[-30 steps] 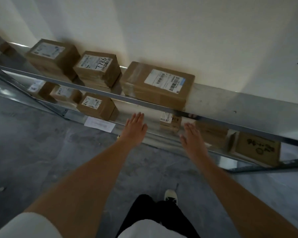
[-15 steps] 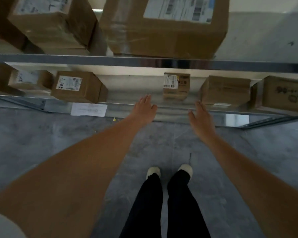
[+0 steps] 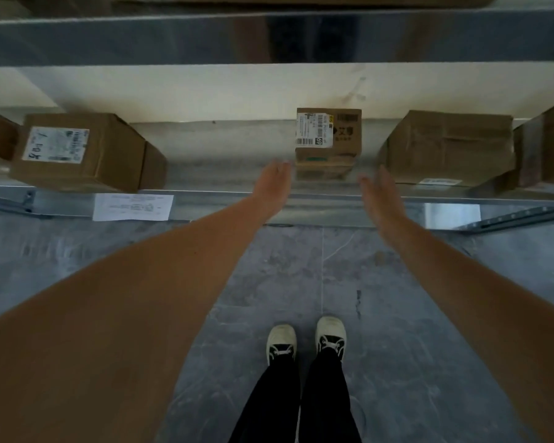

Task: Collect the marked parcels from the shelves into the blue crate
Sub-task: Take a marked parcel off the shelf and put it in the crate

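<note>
The single head-worn camera looks steeply down and forward at the lower metal shelf point(image 3: 301, 203) toward 12 o'clock. It sits close, with floor point(image 3: 397, 282) and shoes point(image 3: 306, 342) toward 6 o'clock.

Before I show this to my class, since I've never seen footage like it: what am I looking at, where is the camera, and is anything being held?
The camera sits on a person's head and looks down, so you see their own bare arms, legs and shoes on a grey floor. There is no machine. Both hands reach toward a low metal shelf. The left hand and right hand are open, fingers straight, on either side of a small parcel with a white barcode label. Neither has a grip on it yet; nothing is held. Also on the shelf are a bigger labelled box to the left and a plain box to the right. A paper slip is on the shelf's front edge.
</note>
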